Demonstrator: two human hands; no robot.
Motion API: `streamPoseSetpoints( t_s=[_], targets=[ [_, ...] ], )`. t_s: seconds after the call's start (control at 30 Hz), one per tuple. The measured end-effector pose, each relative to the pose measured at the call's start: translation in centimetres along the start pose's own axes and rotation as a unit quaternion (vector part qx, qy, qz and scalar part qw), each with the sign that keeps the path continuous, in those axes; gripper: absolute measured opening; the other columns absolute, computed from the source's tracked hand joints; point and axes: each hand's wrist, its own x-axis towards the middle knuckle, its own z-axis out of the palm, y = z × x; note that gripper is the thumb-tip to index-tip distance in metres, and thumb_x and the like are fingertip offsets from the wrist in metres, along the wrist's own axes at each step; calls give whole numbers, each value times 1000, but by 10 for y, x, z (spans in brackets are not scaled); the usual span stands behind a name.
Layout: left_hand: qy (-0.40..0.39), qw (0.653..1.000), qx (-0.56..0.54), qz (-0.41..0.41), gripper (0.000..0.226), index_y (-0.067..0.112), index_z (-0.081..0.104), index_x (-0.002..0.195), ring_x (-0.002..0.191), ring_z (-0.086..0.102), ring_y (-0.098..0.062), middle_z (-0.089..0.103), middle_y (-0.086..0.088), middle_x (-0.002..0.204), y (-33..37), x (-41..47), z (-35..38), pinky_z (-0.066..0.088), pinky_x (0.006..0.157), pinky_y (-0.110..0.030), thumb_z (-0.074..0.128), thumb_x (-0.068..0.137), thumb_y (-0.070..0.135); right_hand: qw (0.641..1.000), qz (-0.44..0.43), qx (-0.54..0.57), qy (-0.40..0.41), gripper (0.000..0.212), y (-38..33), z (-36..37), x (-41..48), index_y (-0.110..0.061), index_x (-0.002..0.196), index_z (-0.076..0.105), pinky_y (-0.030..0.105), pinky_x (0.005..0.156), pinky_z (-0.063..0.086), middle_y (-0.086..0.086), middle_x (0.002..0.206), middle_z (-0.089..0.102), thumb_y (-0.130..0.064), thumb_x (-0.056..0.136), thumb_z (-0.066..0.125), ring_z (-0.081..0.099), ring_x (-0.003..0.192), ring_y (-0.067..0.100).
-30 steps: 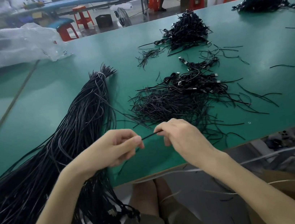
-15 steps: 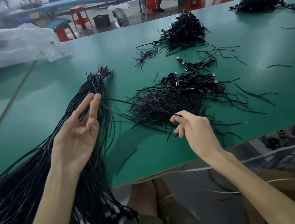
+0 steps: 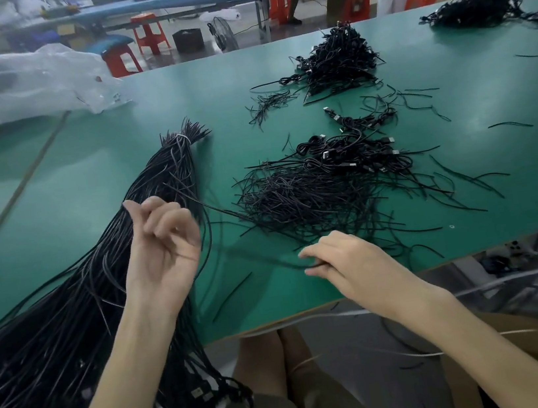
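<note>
The right hand (image 3: 348,261) hovers low over the near edge of the green table (image 3: 515,169), its fingers curled around a thin black wire (image 3: 268,260) that it pinches at the fingertips. The wire is blurred and runs from that hand leftward and slightly away across the tabletop. The left hand (image 3: 159,247) is raised, palm up, above the large bundle of black cables (image 3: 69,318), with its fingers curled inward. Thin strands pass close by it, but it is not clear whether the fingers grip any of them. The bundle lies diagonally on the table's left part, tied near its far end with a pale band (image 3: 183,137), and its near end hangs over the table's edge. Just beyond the right hand lies a loose heap of short black wire pieces (image 3: 305,198), with coiled USB cables (image 3: 353,150) on its far side. A crumpled clear plastic bag (image 3: 12,87) sits at the far left.
</note>
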Motion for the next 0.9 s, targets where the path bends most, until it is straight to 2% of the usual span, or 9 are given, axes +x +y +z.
streamPoseSetpoints(
  t_s=[0.03,0.1,0.27,0.37,0.5,0.63,0.7,0.8,0.9],
  targets=[
    [14,999,43,0,43,16,56,74,51,39,-7,38,6,61,-1,0,1,43,47,-18,51,105,46,1000,2,13,-10,40,-2,0,1,-16,140,58,29,101,43,-8,106,66,-28,102,62,54,108,13],
    [51,982,182,23,48,21,49,68,49,19,-9,22,9,62,-8,0,7,26,35,-25,45,105,51,998,4,49,-31,57,-11,3,2,-23,149,47,26,101,41,-14,104,63,-38,98,66,50,106,8],
    [17,978,203,-33,37,19,56,78,58,25,-6,27,10,73,-25,-2,8,29,47,-22,46,105,43,982,14,166,-87,84,-45,19,6,-37,159,24,19,101,39,-23,112,57,-55,90,69,47,111,-4],
    [8,973,231,-27,35,19,62,85,65,35,-5,36,10,78,-26,-4,9,37,54,-18,44,106,41,965,11,253,-75,74,-58,21,7,-31,152,40,22,95,46,-17,101,65,-52,89,73,57,102,2],
    [7,968,251,-11,41,20,67,89,69,44,-5,45,8,80,-27,-6,9,42,59,-16,41,104,48,909,26,414,-33,27,-70,22,6,-15,114,68,19,67,47,-4,68,63,-37,105,56,57,62,7],
    [-75,978,146,-128,46,16,58,95,53,35,-3,43,9,72,-24,-11,8,37,49,-17,39,105,57,901,47,430,8,31,-69,26,6,-14,93,67,29,58,39,-8,59,48,-31,110,46,42,56,13],
    [-68,964,219,-134,53,18,56,82,47,21,-5,32,10,65,-25,-12,7,25,40,-22,37,103,63,897,62,437,20,31,-65,30,6,-16,90,65,29,56,36,-10,58,46,-30,110,47,40,55,12],
    [-30,937,330,-110,57,20,49,70,50,14,-6,26,10,64,-33,-17,6,19,43,-24,36,101,65,898,81,431,22,32,-59,37,5,-15,87,65,25,58,37,-10,57,47,-29,109,47,40,54,9],
    [-99,889,426,-138,62,18,44,64,51,21,-11,29,4,62,-26,-23,9,20,53,-28,31,103,64,896,98,433,-7,37,-53,36,6,-17,81,65,20,58,36,-11,56,48,-39,107,50,41,53,7]
  ],
)
